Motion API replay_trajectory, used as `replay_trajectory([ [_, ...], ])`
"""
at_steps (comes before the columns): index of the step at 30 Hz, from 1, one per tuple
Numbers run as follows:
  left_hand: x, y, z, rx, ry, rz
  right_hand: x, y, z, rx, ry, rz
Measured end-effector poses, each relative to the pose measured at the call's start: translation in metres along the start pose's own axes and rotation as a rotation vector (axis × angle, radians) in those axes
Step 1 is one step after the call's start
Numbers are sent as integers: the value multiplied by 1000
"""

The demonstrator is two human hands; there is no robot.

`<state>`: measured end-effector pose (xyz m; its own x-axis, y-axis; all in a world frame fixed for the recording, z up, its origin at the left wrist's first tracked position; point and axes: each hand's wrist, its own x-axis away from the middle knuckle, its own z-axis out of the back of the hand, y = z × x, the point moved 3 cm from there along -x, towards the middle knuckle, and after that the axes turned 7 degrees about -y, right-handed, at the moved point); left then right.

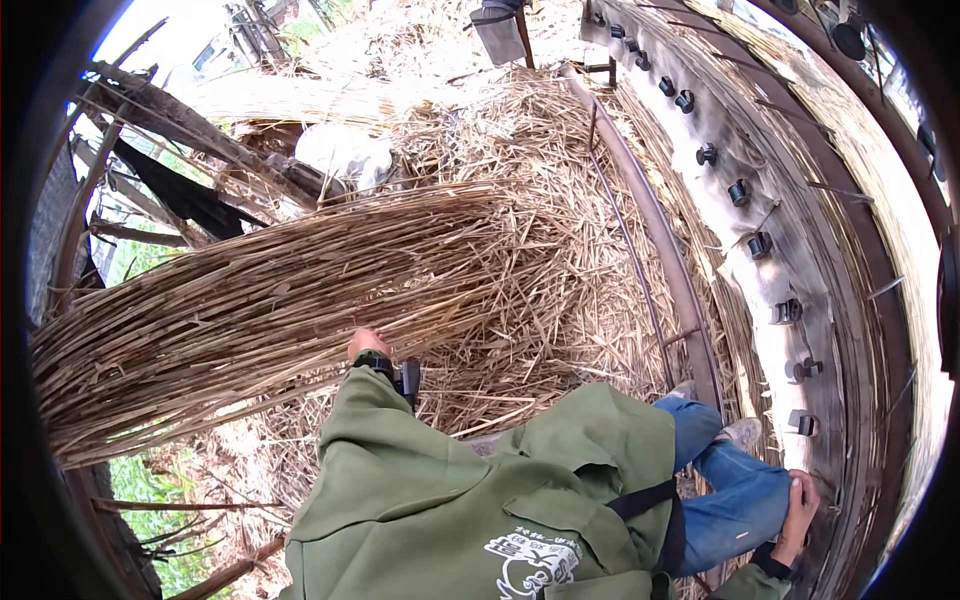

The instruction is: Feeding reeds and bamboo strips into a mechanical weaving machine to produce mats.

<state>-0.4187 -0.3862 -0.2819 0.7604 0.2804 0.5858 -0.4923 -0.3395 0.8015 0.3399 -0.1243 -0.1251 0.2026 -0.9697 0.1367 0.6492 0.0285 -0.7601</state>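
My left hand (pixel 367 343) is at the near edge of a long bundle of dry reeds (pixel 290 275). Its fingers point down and are hidden, so I cannot tell whether they grip any stalks. A dark band with a black device (pixel 408 380) sits on that wrist. The bundle stretches from the far left to the middle, where its ends meet a heap of loose straw. My right hand (pixel 797 515) lies against my bent knee in blue jeans (pixel 745 500), with its fingers stretched out and nothing in them.
A rusty metal rail (pixel 655 215) curves along the right. Beyond it runs a long pale strip with several black knobs (pixel 760 245), beside more reeds. Loose straw (pixel 550 250) covers the ground. At the upper left are wooden poles (pixel 190 130) and a white sack (pixel 345 155).
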Motion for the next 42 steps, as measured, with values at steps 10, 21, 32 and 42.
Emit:
replay_trajectory([
  [10,-5,34,4,-44,7,-182,0,-13,-3,-3,16,19],
  [21,105,41,-80,-668,-9,-958,10,-11,11,-7,90,-4],
  [32,389,-119,-176,-1131,-1660,-1586,24,-48,2,470,162,82],
  [42,516,-236,-60,-883,-2660,-1843,98,-103,19,-809,265,392],
])
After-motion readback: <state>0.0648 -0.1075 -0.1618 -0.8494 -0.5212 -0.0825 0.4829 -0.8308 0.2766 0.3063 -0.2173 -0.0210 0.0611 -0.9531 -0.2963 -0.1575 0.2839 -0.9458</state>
